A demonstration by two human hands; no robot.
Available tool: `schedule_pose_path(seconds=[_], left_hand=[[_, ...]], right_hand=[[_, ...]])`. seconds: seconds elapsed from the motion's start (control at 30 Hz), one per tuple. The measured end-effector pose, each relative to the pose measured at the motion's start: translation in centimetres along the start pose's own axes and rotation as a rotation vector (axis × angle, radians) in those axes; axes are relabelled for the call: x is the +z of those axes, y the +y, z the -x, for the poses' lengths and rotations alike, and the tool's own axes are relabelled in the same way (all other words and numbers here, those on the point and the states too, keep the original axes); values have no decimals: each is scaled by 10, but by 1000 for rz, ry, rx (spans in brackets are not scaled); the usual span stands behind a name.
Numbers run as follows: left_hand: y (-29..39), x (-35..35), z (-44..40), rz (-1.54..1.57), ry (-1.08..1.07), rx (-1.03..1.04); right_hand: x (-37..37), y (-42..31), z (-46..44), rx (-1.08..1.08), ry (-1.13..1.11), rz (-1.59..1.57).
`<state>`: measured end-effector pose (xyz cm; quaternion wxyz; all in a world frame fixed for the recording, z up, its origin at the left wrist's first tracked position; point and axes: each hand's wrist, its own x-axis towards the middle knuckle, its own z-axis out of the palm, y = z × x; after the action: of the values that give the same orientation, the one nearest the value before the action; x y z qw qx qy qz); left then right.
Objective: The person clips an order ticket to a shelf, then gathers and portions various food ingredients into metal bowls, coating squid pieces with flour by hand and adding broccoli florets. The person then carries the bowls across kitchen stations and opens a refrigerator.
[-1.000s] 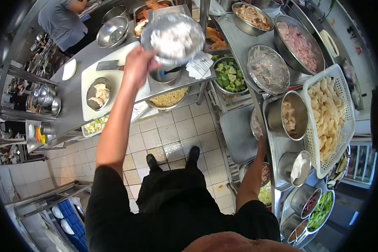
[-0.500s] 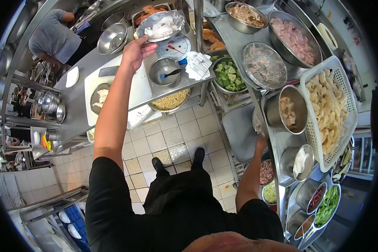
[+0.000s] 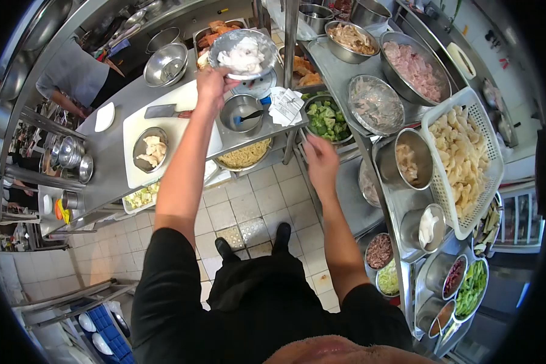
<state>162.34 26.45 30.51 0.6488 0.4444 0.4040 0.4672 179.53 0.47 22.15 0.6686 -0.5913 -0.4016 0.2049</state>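
Holding up the bowl [image 3: 269, 56], just beyond the left grip [image 3: 212, 89] clasped on its rim, seems the step, the right grip [image 3: 321, 156] half-curled, seemingly empty; the next move calls for keeping it level.

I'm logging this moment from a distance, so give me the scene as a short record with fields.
Left hand: holds a metal bowl by its near side
Contents: white pieces
Scale: partly hidden behind that bowl; contact unclear
Right hand: near the broccoli, nothing visible in it
Cutting board: cleaver and a small bowl of pale pieces
Far right: white basket of pale lumps
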Motion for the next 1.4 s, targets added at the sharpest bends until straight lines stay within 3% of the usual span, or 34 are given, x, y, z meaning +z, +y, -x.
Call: schedule_pose_path(seconds=[0.03, 0.07, 0.13, 0.23, 0.33, 0.43, 0.47, 0.57, 0.7, 0.8, 0.9, 1.0, 1.3, 1.4], left_hand=[[-3, 4, 11, 8, -12, 28], [1, 14, 34, -5, 79, 33], [1, 26, 77, -7, 59, 25], [-29, 23, 114, 21, 51, -12], [-52, 10, 134, 74, 65, -40], [-72, -2, 143, 134, 56, -123], [-77, -5, 143, 148, 49, -159], [-83, -7, 142, 114, 43, -228], [-88, -6, 141, 123, 16, -252], [-84, -3, 139, 123, -3, -265], [-84, -4, 135, 137, -2, -259], [-85, -6, 132, 145, 11, -256], [-87, -7, 133, 159, -16, -248], [-86, -6, 135, 175, -8, -248]], right_hand=[[26, -27, -24, -140, -40, -132], [44, -62, -47, -176, -107, -13], [78, -100, -86, -381, -203, 210], [105, -87, -107, -592, -470, 736], [110, -70, -88, -571, -739, 1013], [103, -63, -82, -419, -839, 1013], [101, -69, -84, -313, -818, 1040], [91, -79, -99, -289, -769, 835], [87, -104, -110, -134, -619, 764], [86, -102, -110, -136, -541, 803], [85, -91, -115, -25, -717, 739], [79, -52, -117, -149, -749, 668], [84, -81, -112, -57, -631, 701], [80, -73, -121, -22, -735, 620]])
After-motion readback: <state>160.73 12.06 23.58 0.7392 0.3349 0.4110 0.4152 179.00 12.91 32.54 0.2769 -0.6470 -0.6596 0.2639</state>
